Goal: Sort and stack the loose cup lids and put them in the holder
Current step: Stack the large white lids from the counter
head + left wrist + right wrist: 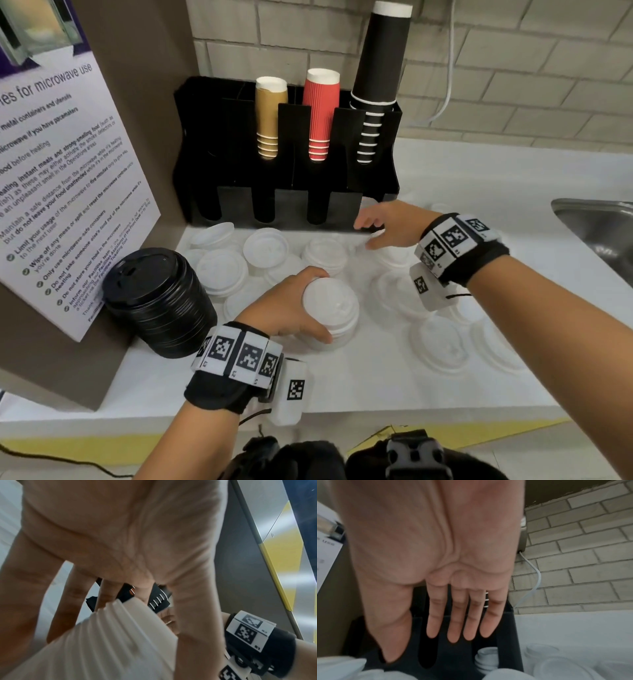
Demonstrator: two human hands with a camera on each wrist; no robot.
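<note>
My left hand (pixel 291 305) was wrapped around a stack of white lids (pixel 331 313), thumb on the near side and the fingers (pixel 68 601) curled over the far side, clamped on its ribbed wall. In the left wrist view that ribbing filled the lower part of the frame, pressed against my palm. The stack stood on the white table (pixel 376 387), roughly in the middle of its width.

My right hand (pixel 390 224) reached toward the back edge of the table with nothing in it, its fingers (pixel 453 622) straight and slightly apart, palm down. It hovered at the foot of the black holder (pixel 342 202), near its right-hand front slot. Through the right wrist view a short stack of white lids (pixel 487 658) showed in one of the front slots (I think the rightmost, though the blur there made it hard to be sure).

Loose white lids (pixel 265 246) lay scattered over the table between the holder and the front edge, some overlapping near the back left, others spread flat toward the right side (pixel 442 346). A tall pile of black lids (pixel 161 301) stood at the left edge of the table against the brown cabinet side, under a printed microwave notice (pixel 65 171). The holder's upper compartments carried upside-down cups: tan (pixel 269 116), red (pixel 320 113) and black (pixel 380 78). A steel sink (pixel 599 226) sat at the right edge.
</note>
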